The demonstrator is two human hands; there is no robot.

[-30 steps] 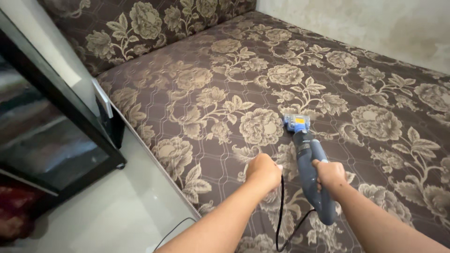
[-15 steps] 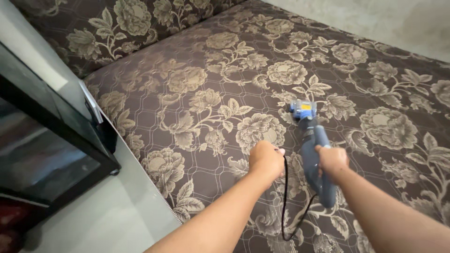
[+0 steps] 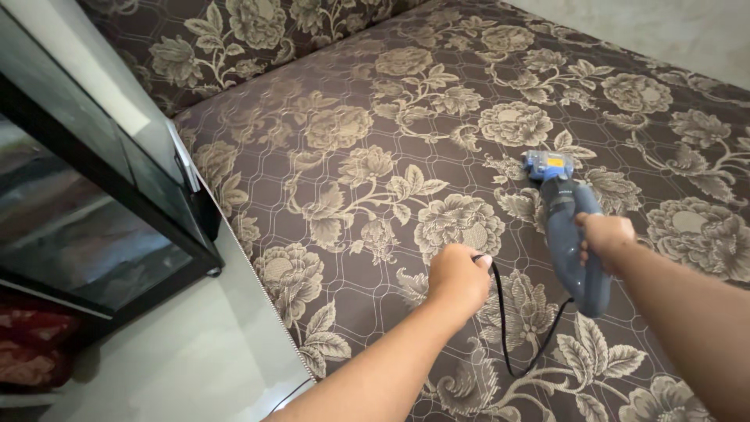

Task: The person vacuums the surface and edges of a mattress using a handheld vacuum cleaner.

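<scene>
A blue hand-held vacuum cleaner [image 3: 569,227] lies nose-down on a brown mattress [image 3: 367,133] with a beige flower print. My right hand [image 3: 603,239] is closed around the vacuum's handle. Its blue nozzle head [image 3: 547,165] rests on the fabric, pointing away from me. My left hand [image 3: 459,280] is closed on the black power cord [image 3: 504,328], which loops down and back up to the rear of the vacuum.
A black glass-fronted cabinet [image 3: 94,211] stands at the left, close to the mattress edge. Pale glossy floor [image 3: 180,359] runs between them. A matching flowered backrest [image 3: 234,39] lies at the far end, and a grey wall [image 3: 680,31] at the top right.
The vacuum and both hands have shifted a little to the right and further out across the mattress. The view has swung slightly, bringing the cabinet closer in at the left.
</scene>
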